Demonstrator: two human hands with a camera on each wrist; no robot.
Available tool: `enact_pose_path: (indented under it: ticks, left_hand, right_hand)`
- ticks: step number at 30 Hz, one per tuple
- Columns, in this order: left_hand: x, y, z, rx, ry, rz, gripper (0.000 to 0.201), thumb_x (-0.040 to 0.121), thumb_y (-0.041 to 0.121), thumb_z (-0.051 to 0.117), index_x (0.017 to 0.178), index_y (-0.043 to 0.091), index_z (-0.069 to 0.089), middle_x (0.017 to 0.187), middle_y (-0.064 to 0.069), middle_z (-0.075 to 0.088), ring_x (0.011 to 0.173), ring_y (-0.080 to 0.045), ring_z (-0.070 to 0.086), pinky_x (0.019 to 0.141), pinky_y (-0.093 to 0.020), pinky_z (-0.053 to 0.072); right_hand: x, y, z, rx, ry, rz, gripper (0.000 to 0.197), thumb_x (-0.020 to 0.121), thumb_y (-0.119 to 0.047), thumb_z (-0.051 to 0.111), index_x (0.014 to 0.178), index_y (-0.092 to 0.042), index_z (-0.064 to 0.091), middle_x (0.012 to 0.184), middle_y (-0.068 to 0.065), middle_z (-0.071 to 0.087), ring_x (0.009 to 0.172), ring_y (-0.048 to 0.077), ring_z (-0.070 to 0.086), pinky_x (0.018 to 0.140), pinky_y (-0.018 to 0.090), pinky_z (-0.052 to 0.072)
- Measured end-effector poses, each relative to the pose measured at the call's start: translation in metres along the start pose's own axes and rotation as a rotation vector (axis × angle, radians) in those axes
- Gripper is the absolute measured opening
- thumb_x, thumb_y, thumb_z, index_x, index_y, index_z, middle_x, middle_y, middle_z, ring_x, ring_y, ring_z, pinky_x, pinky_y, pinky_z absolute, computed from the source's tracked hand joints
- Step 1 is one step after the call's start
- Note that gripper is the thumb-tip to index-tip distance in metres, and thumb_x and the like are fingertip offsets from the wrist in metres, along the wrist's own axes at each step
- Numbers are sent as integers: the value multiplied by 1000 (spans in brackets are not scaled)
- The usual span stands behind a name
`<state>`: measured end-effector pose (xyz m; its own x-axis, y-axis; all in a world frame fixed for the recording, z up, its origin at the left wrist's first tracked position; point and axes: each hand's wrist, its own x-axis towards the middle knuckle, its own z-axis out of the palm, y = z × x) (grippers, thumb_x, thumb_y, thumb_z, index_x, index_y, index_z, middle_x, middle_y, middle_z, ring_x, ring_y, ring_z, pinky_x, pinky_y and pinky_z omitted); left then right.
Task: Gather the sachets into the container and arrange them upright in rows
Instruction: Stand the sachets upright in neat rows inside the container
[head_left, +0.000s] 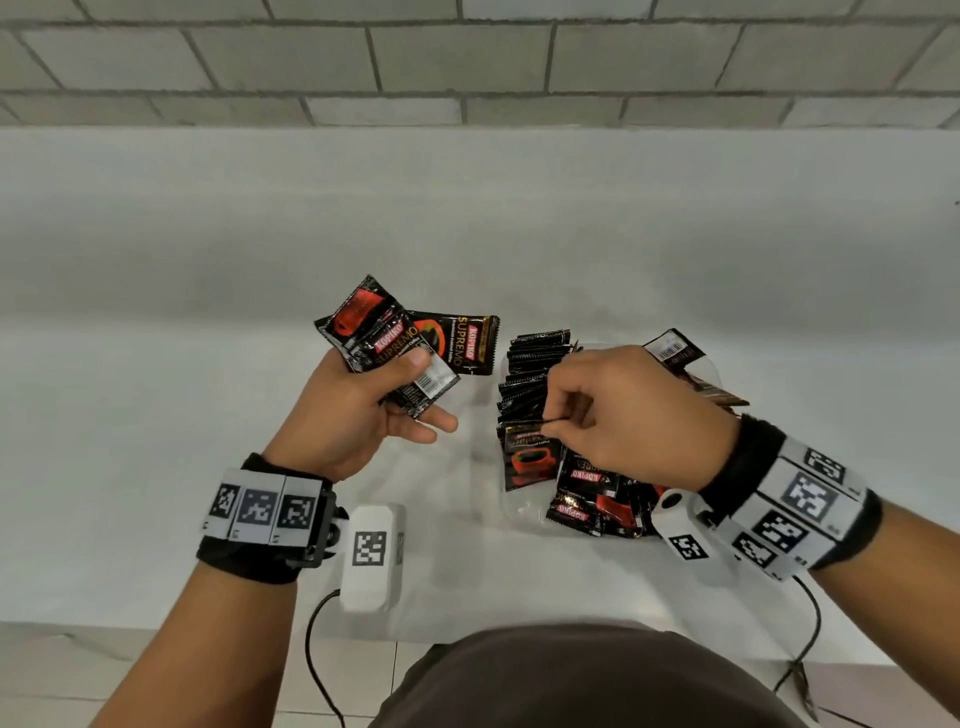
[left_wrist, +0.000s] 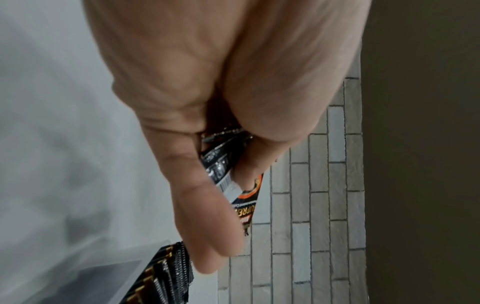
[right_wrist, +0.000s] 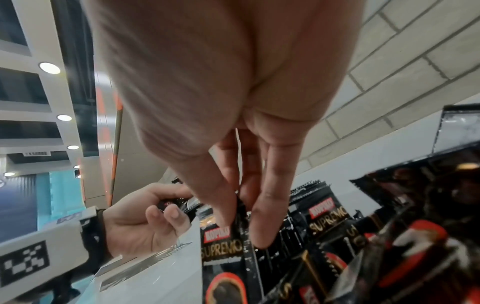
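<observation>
My left hand grips a bunch of black Kopiko sachets above the white table, left of the clear container. In the left wrist view the bunch sits between thumb and fingers. My right hand pinches the top edge of one sachet standing at the near end of an upright row inside the container. The right wrist view shows this pinched sachet and the left hand beyond it. Several loose sachets lie in the container's near right part.
More sachets lean at the container's far right, partly behind my right hand. The white table runs back to a grey brick wall. Its front edge is near my body, with cables hanging over it.
</observation>
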<state>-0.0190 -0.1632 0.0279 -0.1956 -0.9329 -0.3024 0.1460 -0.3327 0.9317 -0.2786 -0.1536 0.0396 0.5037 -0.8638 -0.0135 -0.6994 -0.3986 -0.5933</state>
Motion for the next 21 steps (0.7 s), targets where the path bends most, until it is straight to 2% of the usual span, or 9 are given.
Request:
enact_pose_path:
  ticks: [4,9,14,17,19,21]
  left_hand:
    - [0,-5,5,7,-23,-23,33,91,21,62,122,9,64,94,-12,75,66,-38,75,47,-29,56]
    - [1,-7,6,31,-60,-53,37,94,21,61,127,5,62,100,-16,75,69,-39,75,49,-30,57]
    - [1,-6,7,30,-70,-55,34,95,20,60,126,6,63,101,-17,74,69,-39,75,50,-31,57]
    - [-1,-6,9,24,-97,-56,32,95,21,60,123,7,65,99,-15,75,69,-39,75,50,-32,58]
    - [-3,-7,11,11,-136,-47,31,97,20,61,125,8,64,100,-15,74,68,-40,74,49,-32,58]
    - [-7,-8,15,-29,-196,-36,29,99,17,62,126,6,63,101,-17,74,68,-41,74,48,-32,58]
  right_hand:
    - [4,3,2,-103,-3,-43,18,83,-23,78,74,-23,62,76,-12,59,68,4,57,69,31,53]
    - [8,2,2,-299,-213,94,30,84,-46,74,71,-27,55,72,-11,60,70,7,57,70,34,53]
    - [14,-7,-5,-292,-223,179,34,76,-54,80,76,-27,59,71,-12,61,71,7,58,68,32,51]
    - [15,-11,-19,-167,-145,231,33,75,-55,80,82,-29,62,72,-9,66,66,8,62,66,33,53]
    - [17,-12,-26,-3,-12,248,31,78,-55,78,87,-29,63,75,-8,68,64,5,62,64,27,52]
    - [19,-15,-28,136,101,248,29,80,-55,76,92,-32,64,79,-10,69,68,4,63,64,20,50]
